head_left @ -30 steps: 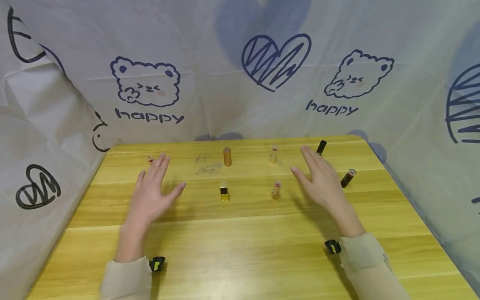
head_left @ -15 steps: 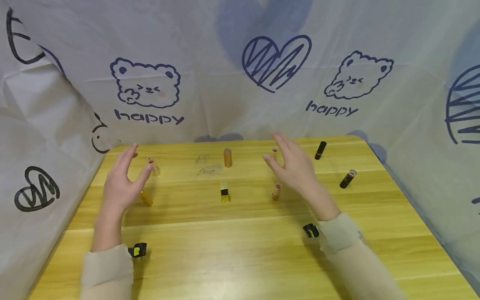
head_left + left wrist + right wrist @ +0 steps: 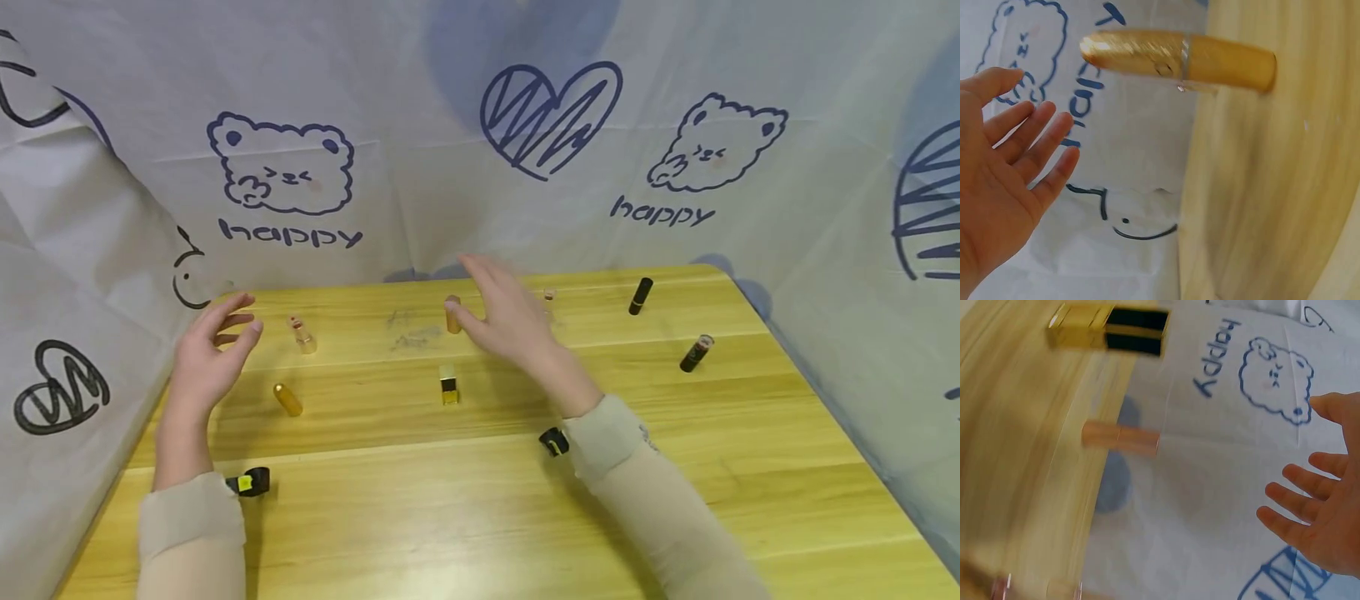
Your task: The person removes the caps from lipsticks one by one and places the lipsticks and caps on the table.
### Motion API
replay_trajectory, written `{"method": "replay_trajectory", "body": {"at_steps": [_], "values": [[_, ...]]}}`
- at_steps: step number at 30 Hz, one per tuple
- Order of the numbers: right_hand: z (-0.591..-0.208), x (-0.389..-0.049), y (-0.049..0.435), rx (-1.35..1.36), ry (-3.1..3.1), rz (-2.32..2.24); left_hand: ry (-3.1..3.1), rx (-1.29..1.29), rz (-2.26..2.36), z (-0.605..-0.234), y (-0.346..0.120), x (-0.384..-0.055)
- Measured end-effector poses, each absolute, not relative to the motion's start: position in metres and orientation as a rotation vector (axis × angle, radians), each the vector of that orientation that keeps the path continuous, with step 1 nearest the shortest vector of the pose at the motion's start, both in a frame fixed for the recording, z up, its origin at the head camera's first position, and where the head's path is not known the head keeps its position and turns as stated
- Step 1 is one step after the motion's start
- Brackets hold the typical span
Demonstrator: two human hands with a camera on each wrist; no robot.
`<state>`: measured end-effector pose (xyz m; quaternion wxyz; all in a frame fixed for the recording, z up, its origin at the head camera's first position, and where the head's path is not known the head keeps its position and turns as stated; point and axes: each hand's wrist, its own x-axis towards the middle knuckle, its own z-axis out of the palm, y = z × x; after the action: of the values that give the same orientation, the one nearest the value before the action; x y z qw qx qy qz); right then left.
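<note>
My left hand (image 3: 206, 358) hovers over the table's left side, fingers loosely bent and holding nothing. Nearest to it are a gold bullet-shaped lipstick tube (image 3: 288, 400) and a lipstick with a clear cap (image 3: 303, 335). The gold tube (image 3: 1229, 61) stands upright in the left wrist view. My right hand (image 3: 510, 321) is raised over the middle, also holding nothing, its thumb overlapping a copper-brown lipstick tube (image 3: 453, 317) in the head view. The right wrist view has the hand apart from that copper tube (image 3: 1119, 437). In front stands a square gold-and-black lipstick (image 3: 448, 386).
Partly behind the right hand is a clear-capped lipstick (image 3: 550, 296). Two black tubes, one plain (image 3: 641, 297) and one clear-topped (image 3: 697, 354), stand at the right. A printed cloth (image 3: 420, 167) hangs behind the wooden table (image 3: 450, 517).
My right hand has swept left from beside the black tubes to the copper tube. The left hand has drawn away leftward, uncovering the gold tube and clear-capped lipstick. The tubes stay in place.
</note>
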<state>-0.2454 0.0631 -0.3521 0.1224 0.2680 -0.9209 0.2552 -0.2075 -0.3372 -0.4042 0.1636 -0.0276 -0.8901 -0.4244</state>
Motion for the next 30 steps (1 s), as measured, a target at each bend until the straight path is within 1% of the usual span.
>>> {"method": "replay_trajectory", "body": {"at_steps": [3, 12, 22, 30], "values": [[-0.350, -0.245, 0.045, 0.799, -2.694, 0.791, -2.620, -0.074, -1.182, -0.409, -0.345, -0.216], [-0.357, -0.236, -0.017, 0.766, -2.730, 0.989, -2.782, -0.178, -1.190, -0.428, -0.354, -0.240], [-0.382, -0.235, -0.079, 0.673, -2.671, 1.476, -2.873, -0.228, -1.289, -0.433, -0.350, -0.252], [-0.404, -0.243, -0.118, 0.631, -2.636, 1.721, -2.954, -0.243, -1.305, -0.435, -0.352, -0.258]]}}
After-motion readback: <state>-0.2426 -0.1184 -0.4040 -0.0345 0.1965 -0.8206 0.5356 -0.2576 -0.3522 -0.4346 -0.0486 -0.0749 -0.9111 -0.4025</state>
